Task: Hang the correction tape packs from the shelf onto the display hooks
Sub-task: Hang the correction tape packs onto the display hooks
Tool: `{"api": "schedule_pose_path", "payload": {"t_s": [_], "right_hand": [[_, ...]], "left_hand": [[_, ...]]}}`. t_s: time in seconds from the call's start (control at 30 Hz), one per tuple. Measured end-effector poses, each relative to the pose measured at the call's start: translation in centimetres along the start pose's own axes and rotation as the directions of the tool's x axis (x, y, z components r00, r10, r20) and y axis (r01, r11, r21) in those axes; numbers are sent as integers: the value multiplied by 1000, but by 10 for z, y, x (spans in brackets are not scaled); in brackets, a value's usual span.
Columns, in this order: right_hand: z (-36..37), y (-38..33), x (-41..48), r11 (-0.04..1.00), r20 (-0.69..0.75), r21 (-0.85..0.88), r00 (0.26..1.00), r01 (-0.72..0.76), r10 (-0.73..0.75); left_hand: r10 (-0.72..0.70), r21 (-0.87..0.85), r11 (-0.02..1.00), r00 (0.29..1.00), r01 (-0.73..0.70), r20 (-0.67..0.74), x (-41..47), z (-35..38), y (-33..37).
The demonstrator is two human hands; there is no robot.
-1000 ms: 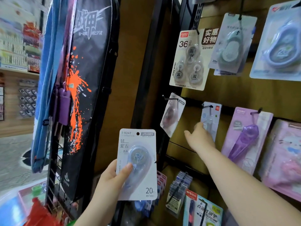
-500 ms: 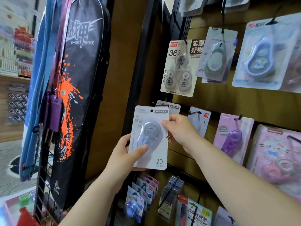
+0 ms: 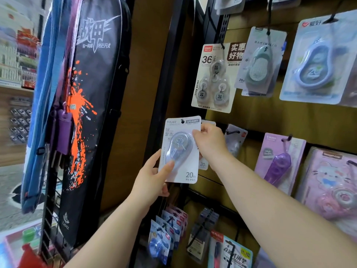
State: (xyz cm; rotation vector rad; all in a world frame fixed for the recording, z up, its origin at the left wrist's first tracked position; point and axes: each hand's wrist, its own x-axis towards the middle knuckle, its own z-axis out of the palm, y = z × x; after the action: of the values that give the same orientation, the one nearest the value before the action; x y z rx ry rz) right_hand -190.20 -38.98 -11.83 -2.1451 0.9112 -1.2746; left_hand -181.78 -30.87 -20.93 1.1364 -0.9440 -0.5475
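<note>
A white correction tape pack [image 3: 188, 172] marked 20m, with a pale blue dispenser in its blister, is held upright in front of the display's left column. My left hand [image 3: 152, 182] grips its lower left corner, thumb on the blister. My right hand [image 3: 209, 143] pinches its right edge near the top. The hang hole near the card's top edge sits over a dark hook tip [image 3: 182, 120]. Behind it hangs a similar pack [image 3: 203, 165], mostly hidden.
Other correction tape packs hang on hooks: a three-pack [image 3: 214, 78] above, a purple one [image 3: 278, 161] and a pink one [image 3: 332, 188] to the right, several blue ones [image 3: 166, 236] below. A black racket bag [image 3: 87, 113] with orange splashes hangs to the left.
My left hand raised the pack from waist height up to the hook row. My right hand left the hanging packs and took hold of the pack's right edge. The camera moved closer.
</note>
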Motion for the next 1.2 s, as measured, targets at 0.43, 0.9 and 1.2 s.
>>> {"api": "schedule_pose_path", "payload": {"t_s": [0.43, 0.9, 1.2], "right_hand": [[2, 37, 18, 999, -50, -25, 998, -41, 40], [3, 73, 57, 983, -151, -125, 982, -132, 112], [5, 89, 23, 968, -61, -169, 983, -183, 175]], "left_hand": [[-22, -15, 1000, 999, 22, 31, 39, 21, -30], [-34, 110, 994, 991, 20, 126, 103, 53, -49], [-88, 244, 967, 994, 70, 65, 92, 47, -62]]}}
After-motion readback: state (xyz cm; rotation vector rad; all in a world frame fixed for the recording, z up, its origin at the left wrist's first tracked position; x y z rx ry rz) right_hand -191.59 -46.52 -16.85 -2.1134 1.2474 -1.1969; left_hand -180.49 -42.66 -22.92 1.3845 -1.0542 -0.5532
